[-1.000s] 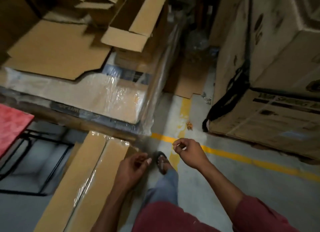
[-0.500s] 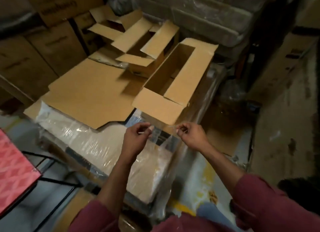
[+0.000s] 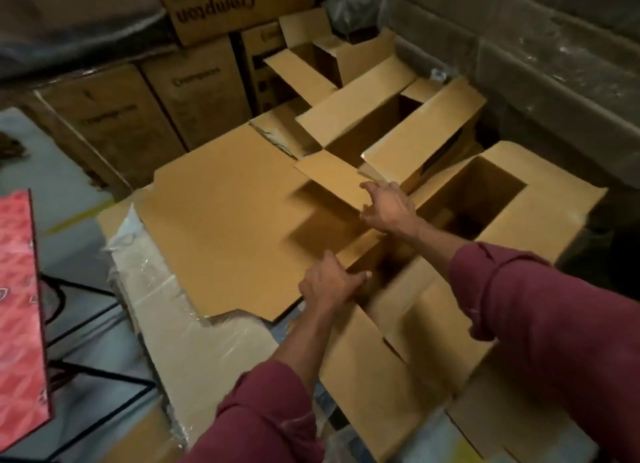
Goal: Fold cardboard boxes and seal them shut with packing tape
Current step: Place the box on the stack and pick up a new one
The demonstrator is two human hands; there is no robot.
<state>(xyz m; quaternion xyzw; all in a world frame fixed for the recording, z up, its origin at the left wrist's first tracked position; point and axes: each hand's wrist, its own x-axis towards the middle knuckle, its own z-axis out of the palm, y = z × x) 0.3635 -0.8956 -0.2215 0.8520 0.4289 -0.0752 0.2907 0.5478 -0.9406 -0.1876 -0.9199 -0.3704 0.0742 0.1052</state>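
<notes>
- Centrally, the left hand (image 3: 330, 282) has its fingers (image 3: 358, 276) curled over the near edge of a cardboard box (image 3: 398, 352), gripping the rim beside the open mouth.
- Further out, the right hand (image 3: 388, 208) lies with fingers (image 3: 369, 186) spread and nearly straight against a raised flap (image 3: 332, 178), pressing its edge; whether the thumb hooks under the flap cannot be told, since the flap is motion-blurred.
- Judged from its look, the box is light, stiff across its panels and willing to bend only along its scored creases; the plain brown surface is dry and not slippery, though edges and corners crush under a hard pinch.
- Best hold, by that judgement: flat fingers near a flap's free edge, with the other hand steadying the wall at the crease.
- Box appearance: plain brown corrugated board, unprinted, upright, all top flaps open, interior dark.
- Position: it stands on a plastic-wrapped stack (image 3: 194, 331), touching a flattened cardboard sheet (image 3: 221, 213) on its left.
- Beyond it, two more open boxes (image 3: 391, 123) stand close behind, before printed cartons (image 3: 194, 92).
- No tape is in view.
</notes>
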